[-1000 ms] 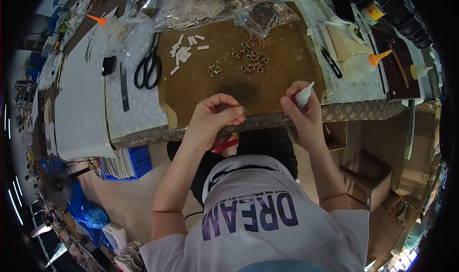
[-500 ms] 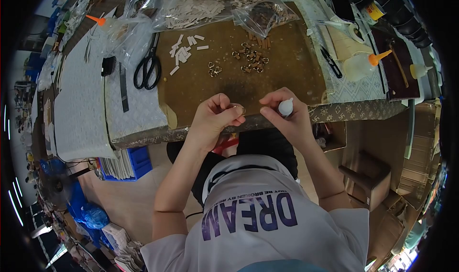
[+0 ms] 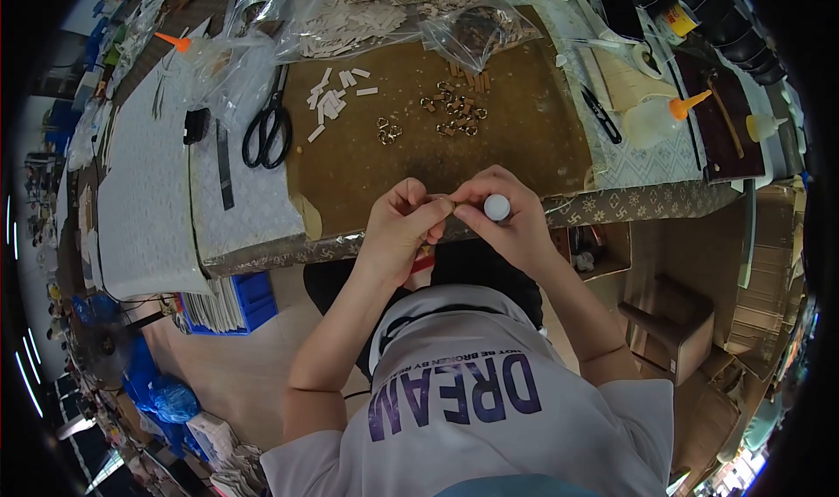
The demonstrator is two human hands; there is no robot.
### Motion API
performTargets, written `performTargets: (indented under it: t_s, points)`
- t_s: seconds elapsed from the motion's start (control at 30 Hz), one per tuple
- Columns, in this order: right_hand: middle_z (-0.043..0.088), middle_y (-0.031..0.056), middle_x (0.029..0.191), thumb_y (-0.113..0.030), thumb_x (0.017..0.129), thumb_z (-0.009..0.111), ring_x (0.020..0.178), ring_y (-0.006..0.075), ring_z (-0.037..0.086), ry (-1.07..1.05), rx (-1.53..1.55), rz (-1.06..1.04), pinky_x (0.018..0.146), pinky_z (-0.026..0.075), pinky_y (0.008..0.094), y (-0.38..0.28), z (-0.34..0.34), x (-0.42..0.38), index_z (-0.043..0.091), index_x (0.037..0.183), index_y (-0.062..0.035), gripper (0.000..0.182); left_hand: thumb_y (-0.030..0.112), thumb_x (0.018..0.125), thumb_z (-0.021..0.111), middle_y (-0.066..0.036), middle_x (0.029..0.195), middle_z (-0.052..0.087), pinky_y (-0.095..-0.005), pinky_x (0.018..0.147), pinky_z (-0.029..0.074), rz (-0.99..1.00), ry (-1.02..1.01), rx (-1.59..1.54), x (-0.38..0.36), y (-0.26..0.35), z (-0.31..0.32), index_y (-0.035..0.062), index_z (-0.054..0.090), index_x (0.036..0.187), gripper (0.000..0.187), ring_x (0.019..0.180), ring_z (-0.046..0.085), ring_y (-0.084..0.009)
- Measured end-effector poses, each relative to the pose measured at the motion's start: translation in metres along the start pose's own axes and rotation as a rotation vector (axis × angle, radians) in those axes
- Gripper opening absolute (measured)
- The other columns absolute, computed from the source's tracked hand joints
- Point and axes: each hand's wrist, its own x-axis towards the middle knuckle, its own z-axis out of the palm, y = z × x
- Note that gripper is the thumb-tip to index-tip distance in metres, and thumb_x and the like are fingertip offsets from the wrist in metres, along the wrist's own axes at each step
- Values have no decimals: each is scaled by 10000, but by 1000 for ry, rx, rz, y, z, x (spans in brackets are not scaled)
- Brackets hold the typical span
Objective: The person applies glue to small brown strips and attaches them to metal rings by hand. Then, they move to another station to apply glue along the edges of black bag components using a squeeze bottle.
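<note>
My left hand pinches a small piece, mostly hidden by the fingertips, at the front edge of the brown mat. My right hand holds a small white-topped bottle in its curled fingers, and its thumb and forefinger meet the left fingertips at the same small piece. Beyond the hands lie a few metal clasps and a larger group of clasps with brown tabs. Several white strips are scattered at the mat's back left.
Black scissors lie left of the mat. Plastic bags of small pieces are at the back. On the right are a black-handled cutter and a glue bottle with an orange tip. A blue bin stands below the table's left part.
My right hand has moved left, bringing its thumb and forefinger against the left fingertips. The white-topped bottle has moved with it. My left hand has shifted slightly to the right.
</note>
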Motion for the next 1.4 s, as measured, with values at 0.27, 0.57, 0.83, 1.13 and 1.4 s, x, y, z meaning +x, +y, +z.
performTargets:
  t_s: [0.27,0.57,0.83,1.13,1.4]
  points:
    - [559,-11,809,-2,788,677,772,64,540,138,176,98,681,436,212,6,0,-2,607,961,-39,191,-26,803,640,-56,749,593,-180,461,389,156,31,33,0,-6,5,107,398,695,296,526,494,-59]
    - [630,27,889,-45,807,685,829,100,580,27,321,212,746,456,229,6,-5,-8,632,943,-8,151,-64,812,634,-80,925,660,-217,749,489,527,37,469,-13,-20,3,-14,618,964,160,826,615,-101]
    - [607,41,848,-23,776,699,769,117,570,-31,182,55,684,452,237,9,-11,-6,628,870,-12,118,-72,798,642,-67,866,662,-224,735,495,554,-7,499,-12,-20,2,-19,644,918,132,786,618,-103]
    - [582,47,788,-8,774,681,714,133,541,-36,99,-62,635,430,248,9,-11,-8,598,817,-8,93,-68,786,659,-65,837,670,-203,690,511,269,-41,286,-7,-20,-2,-13,654,915,140,759,628,-91]
    - [578,46,771,-22,781,670,696,145,526,9,92,-72,628,419,256,9,-9,-11,589,809,-7,87,-85,775,658,-74,837,670,-212,707,521,311,-6,354,-9,-19,4,-23,655,893,133,766,637,-102]
